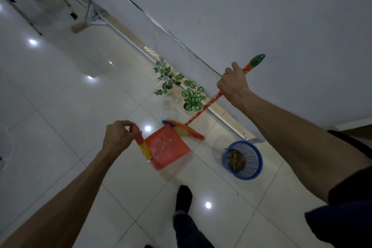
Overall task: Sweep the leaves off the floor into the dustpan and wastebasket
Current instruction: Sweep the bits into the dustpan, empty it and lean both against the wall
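My left hand [118,137] grips the red-and-yellow handle of a red dustpan [167,148] that sits on the white tiled floor, with a few leaf bits inside it. My right hand [233,83] grips the upper part of an orange broom handle with a green cap [257,60]. The broom head [186,129] touches the floor at the dustpan's far edge. A blue mesh wastebasket [252,160] stands to the right of the dustpan and holds a heap of brown leaves.
Two green leafy plants [168,78] [193,97] stand by the wall's baseboard just beyond the broom. A metal-legged stand [90,14] is at the far left along the wall. My dark-socked foot [183,197] is on the tiles below the dustpan.
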The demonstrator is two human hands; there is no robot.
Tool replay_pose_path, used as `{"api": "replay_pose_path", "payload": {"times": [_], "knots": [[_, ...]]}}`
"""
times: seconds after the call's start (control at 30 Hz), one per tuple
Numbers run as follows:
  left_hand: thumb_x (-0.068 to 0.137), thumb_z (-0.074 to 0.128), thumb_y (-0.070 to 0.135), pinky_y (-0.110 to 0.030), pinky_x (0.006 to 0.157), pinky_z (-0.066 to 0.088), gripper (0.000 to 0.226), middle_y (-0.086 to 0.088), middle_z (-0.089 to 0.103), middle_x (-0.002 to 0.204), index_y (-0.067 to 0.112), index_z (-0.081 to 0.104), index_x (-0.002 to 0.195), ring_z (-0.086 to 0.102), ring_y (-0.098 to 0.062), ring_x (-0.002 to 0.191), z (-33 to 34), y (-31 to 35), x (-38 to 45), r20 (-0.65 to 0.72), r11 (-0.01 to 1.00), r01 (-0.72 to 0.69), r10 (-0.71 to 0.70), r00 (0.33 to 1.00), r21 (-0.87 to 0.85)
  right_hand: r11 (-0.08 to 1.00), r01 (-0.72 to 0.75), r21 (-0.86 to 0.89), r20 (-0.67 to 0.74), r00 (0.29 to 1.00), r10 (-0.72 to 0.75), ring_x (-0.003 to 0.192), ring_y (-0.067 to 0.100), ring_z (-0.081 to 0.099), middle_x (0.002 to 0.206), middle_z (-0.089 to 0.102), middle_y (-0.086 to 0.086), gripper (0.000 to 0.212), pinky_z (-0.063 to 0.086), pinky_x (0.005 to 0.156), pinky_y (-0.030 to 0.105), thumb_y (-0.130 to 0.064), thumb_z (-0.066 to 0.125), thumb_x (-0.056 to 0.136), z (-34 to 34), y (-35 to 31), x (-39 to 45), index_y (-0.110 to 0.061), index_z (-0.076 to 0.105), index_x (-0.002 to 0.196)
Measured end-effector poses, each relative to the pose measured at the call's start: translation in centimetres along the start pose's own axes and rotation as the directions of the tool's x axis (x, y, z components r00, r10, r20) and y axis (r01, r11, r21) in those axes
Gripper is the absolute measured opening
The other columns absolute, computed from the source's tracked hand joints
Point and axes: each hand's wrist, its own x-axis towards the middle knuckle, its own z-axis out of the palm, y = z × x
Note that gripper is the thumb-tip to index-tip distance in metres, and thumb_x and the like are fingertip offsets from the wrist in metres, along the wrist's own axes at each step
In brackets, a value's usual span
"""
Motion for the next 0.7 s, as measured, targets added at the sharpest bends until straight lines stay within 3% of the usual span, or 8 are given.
{"api": "replay_pose_path", "payload": {"times": [0.1, 0.3, 0.47, 0.7], "knots": [[0.078, 0.084, 0.026, -0.021, 0.049, 0.045, 0.034, -0.01, 0.074, 0.085, 0.009, 0.076, 0.106, 0.065, -0.018, 0.059, 0.4, 1.9, 1.3, 0.018, 1.0, -0.013, 0.013, 1.0, 0.022, 0.998, -0.055, 0.036, -0.012, 0.998, 0.055, 0.105, 0.018, 0.058, 0.104, 0.072, -0.004, 0.008, 0.033, 0.101, 0.038, -0.03, 0.066, 0.094, 1.7, 1.3, 2.0, -0.029, 0.071, 0.1], [0.078, 0.084, 0.025, -0.025, 0.058, 0.051, 0.037, -0.014, 0.075, 0.09, 0.005, 0.075, 0.109, 0.072, -0.023, 0.075, -0.2, 4.0, 3.4, 0.055, 0.999, -0.021, 0.019, 0.998, 0.043, 0.989, -0.085, 0.117, -0.046, 0.995, 0.091, 0.106, 0.021, 0.059, 0.104, 0.071, 0.0, 0.012, 0.028, 0.109, 0.04, -0.03, 0.066, 0.092, 4.9, 3.8, 5.0, -0.027, 0.073, 0.102], [0.081, 0.082, 0.024, -0.017, 0.052, 0.043, 0.039, -0.014, 0.075, 0.093, 0.005, 0.072, 0.114, 0.064, -0.01, 0.065, -2.5, 4.2, 3.8, 0.06, 0.997, 0.01, -0.014, 0.998, 0.079, 0.99, -0.09, 0.105, -0.019, 0.996, 0.093, 0.106, 0.021, 0.06, 0.104, 0.071, 0.0, 0.014, 0.02, 0.114, 0.042, -0.031, 0.06, 0.094, 5.6, 6.1, 5.5, -0.027, 0.073, 0.099], [0.08, 0.082, 0.027, -0.017, 0.052, 0.042, 0.041, -0.009, 0.075, 0.082, 0.007, 0.073, 0.115, 0.065, -0.009, 0.066, -3.6, 3.7, 3.7, 0.058, 0.996, 0.029, -0.034, 0.998, 0.089, 0.994, -0.056, 0.097, -0.013, 0.998, 0.058, 0.11, 0.018, 0.058, 0.11, 0.07, -0.004, 0.015, 0.016, 0.117, 0.047, -0.026, 0.061, 0.094, 5.2, 5.8, 6.2, -0.029, 0.072, 0.103]]}}
